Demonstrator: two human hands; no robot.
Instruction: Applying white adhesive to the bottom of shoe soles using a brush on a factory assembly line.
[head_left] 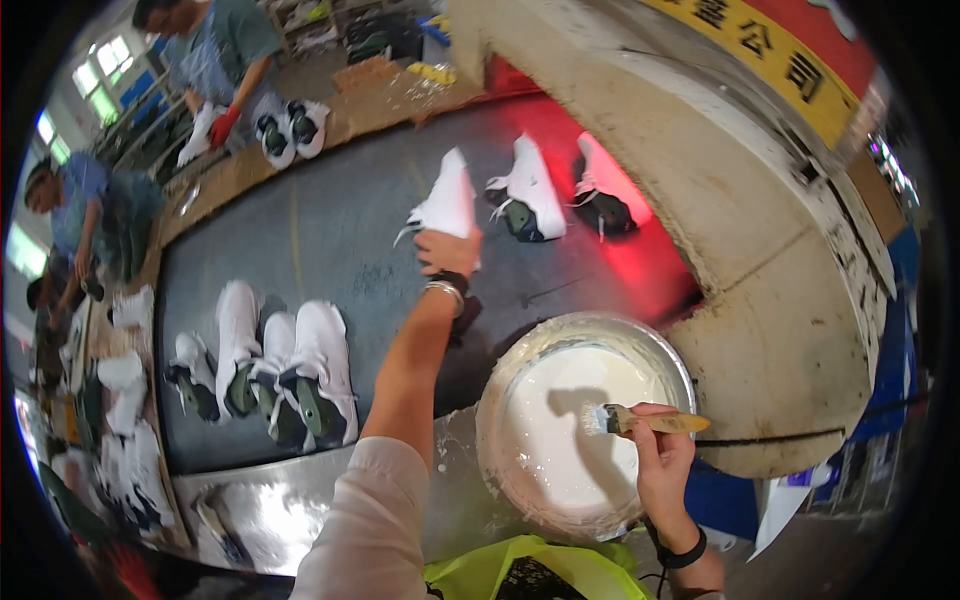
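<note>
My left hand (447,252) is closed round the heel end of a white shoe (450,195), its toe pointing away over the dark belt. In my right hand (663,455) is a paintbrush (680,424) with a wooden handle, gripped between thumb and fingers. The brush's pale bristles hang over a round metal basin (683,372) of white liquid (545,400). Just right of the held shoe lie two more white shoes, one with a green insole (530,190) and one lit red (605,185). Several white shoes (320,350) stand at the belt's near left.
The dark belt (340,215) leads into a red-lit opening beneath a large beige machine housing (740,200). A metal ledge (290,515) runs along the near side. Across the belt, a person in red gloves (225,125) handles a shoe beside a white pair (292,132); others work at far left.
</note>
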